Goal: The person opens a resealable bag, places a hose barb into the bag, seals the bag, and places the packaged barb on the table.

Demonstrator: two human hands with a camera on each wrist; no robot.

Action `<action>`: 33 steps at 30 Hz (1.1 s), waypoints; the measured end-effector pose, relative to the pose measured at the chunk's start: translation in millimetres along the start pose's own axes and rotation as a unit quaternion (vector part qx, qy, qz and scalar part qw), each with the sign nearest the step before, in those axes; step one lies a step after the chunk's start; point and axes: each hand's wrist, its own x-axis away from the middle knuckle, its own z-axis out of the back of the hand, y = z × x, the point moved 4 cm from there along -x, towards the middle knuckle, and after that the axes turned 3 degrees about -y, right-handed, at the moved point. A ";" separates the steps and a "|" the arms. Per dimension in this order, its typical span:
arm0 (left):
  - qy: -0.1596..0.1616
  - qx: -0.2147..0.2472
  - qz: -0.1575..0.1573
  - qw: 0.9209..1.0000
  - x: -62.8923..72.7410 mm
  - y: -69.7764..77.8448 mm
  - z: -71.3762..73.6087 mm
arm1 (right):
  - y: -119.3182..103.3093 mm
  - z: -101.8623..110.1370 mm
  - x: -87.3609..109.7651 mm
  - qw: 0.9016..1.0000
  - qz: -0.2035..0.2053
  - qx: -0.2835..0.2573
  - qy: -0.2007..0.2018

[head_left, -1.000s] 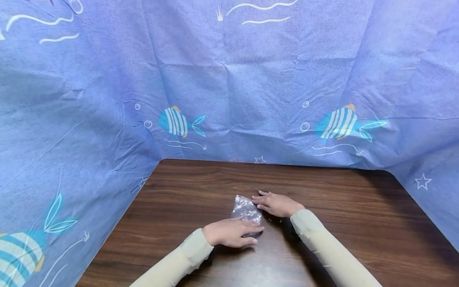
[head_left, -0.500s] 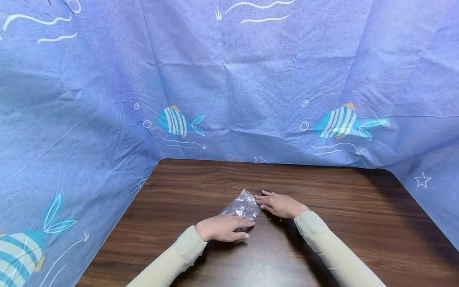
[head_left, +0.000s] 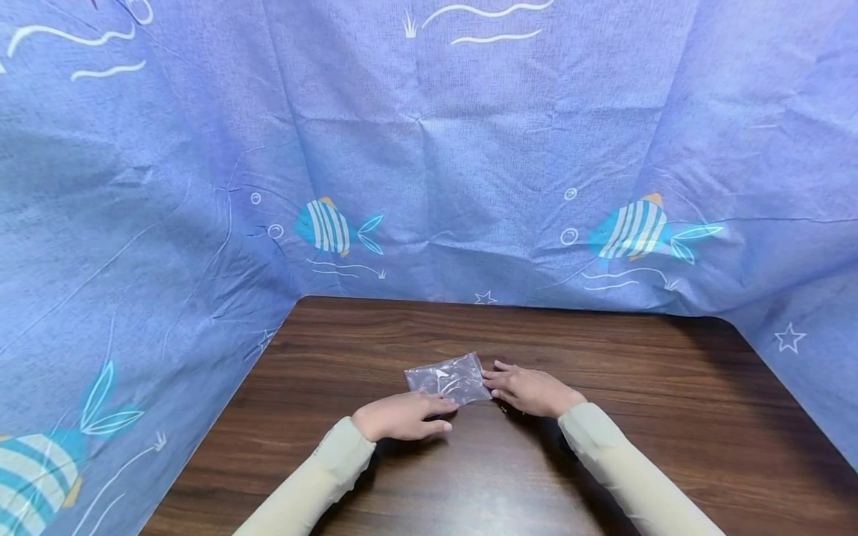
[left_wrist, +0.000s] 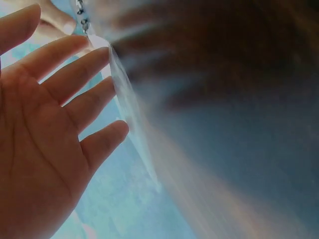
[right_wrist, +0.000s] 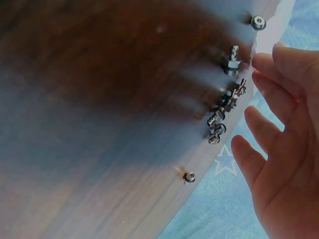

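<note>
- Bag (head_left: 450, 378) lies at a slant on the table (head_left: 697, 387), see-through and lightly creased, between the two hands.
- Left hand (head_left: 404, 415) reaches over the bag's near edge, fingers spread and nearly straight, grasping nothing; whether the tips press or merely graze it, one cannot tell.
- Right hand (head_left: 532, 391) has its fingertips at the bag's right edge, fingers loosely extended, likewise released.
- Metal fittings (right_wrist: 228, 102) lie near the right hand's fingertips, none of them held.
- Step in hand, as judged: settling the bag on the table with both hands.
- Next move probably calls for light, even fingertip pressure, one hand steadying while the other shifts or smooths, clear of the fittings.
</note>
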 end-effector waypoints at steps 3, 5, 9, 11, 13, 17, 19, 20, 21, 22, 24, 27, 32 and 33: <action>0.003 0.014 0.005 1.000 2.3 -3.2 2.9 | -2.6 -1.2 2.5 1.000 -0.001 0.013 0.005; 0.005 0.021 0.010 1.000 3.3 -5.8 4.5 | -4.8 -1.5 4.1 1.000 -0.002 0.019 0.006; 0.012 0.025 0.015 0.999 4.2 -10.9 7.0 | -9.0 -1.1 7.4 1.000 -0.005 0.021 0.007; 0.015 0.025 0.020 0.999 4.5 -13.2 8.0 | -11.2 -0.6 8.6 1.000 -0.006 0.018 0.007; 0.016 0.026 0.024 0.999 4.5 -14.9 8.9 | -13.0 -0.1 9.4 1.000 -0.007 0.013 0.008; 0.017 0.034 0.021 0.999 2.5 -14.5 11.4 | -15.5 0.4 9.8 1.000 -0.010 0.003 0.008; 0.020 0.037 0.015 0.999 0.2 -13.1 12.8 | -15.8 0.8 9.5 1.000 -0.014 -0.006 0.009; 0.022 0.034 0.014 0.999 -1.3 -12.4 13.7 | -15.7 1.3 9.2 1.000 -0.014 -0.012 0.011; 0.027 0.032 0.013 0.999 -2.8 -11.5 14.7 | -15.3 2.0 8.7 1.000 -0.013 -0.018 0.014; 0.034 0.032 0.013 0.999 -4.4 -11.0 15.7 | -14.6 2.8 8.0 0.999 -0.012 -0.025 0.019; 0.055 0.037 0.023 0.998 -7.8 -10.3 18.4 | -12.7 5.7 6.6 0.998 -0.006 -0.040 0.040; 0.103 0.068 0.039 0.992 -14.3 -9.3 23.5 | -7.1 9.7 3.0 0.994 0.006 -0.057 0.088; 0.189 0.160 0.062 0.967 -27.7 -8.4 28.5 | 6.1 11.1 -4.3 0.981 -0.034 -0.112 0.152; 0.203 0.184 0.069 0.959 -30.2 -8.4 28.3 | 8.8 10.7 -5.8 0.977 -0.055 -0.131 0.158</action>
